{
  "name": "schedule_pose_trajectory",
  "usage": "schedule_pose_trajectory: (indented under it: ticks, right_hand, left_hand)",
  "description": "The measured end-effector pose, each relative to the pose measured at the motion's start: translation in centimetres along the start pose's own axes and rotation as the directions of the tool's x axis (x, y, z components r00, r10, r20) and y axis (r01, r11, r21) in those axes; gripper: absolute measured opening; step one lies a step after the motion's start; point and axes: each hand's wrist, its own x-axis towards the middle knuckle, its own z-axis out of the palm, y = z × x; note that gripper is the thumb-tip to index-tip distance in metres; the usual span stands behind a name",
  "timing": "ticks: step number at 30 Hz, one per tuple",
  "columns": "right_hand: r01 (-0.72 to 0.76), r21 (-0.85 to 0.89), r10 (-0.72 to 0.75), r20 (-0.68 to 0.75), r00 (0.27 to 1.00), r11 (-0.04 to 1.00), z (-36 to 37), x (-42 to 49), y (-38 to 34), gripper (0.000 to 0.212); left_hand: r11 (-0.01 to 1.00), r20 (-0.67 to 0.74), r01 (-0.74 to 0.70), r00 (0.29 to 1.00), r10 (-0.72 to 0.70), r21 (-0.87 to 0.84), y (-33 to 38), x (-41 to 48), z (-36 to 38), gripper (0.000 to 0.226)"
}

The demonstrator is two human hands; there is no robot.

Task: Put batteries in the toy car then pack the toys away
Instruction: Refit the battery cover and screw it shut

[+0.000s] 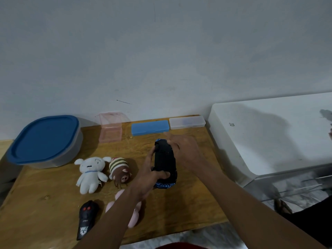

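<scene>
Our left hand grips upturned blue plastic toy car over wooden desk. Our right hand at car's far end, fingers blurred; we cannot tell grasp.

The left hand and the right hand are seen bare. The left forearm and the right forearm are uncovered as far as the frame's edge. A strip of red cloth is seen at the bottom edge; the kind of garment cannot be told. Black cloth is seen at the lower right; whether it is worn cannot be told.
</scene>
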Motion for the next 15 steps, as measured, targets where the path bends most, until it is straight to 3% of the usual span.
schedule_pose_trajectory:
  ticks: [4,10,15]
  right_hand:
    - [-0.067,-0.026,0.065,-0.076,0.995,0.997,0.08,0.03,-0.23,0.028]
    - [-0.046,0.009,0.046,0.064,0.997,0.999,0.17,0.04,-0.38,0.04]
    - [0.009,-0.023,-0.009,-0.025,1.0,1.0,0.3,0.45,-0.99,0.03]
  left_hand:
    - [1.0,-0.003,0.0,1.0,0.0,-0.009,-0.01,-0.07,0.17,0.105]
    - [1.0,-0.017,-0.015,1.0,0.015,0.0,0.2,-0.08,-0.47,0.104]
    - [1.0,-0.008,-0.015,1.0,0.015,0.023,0.08,-0.17,0.13,0.103]
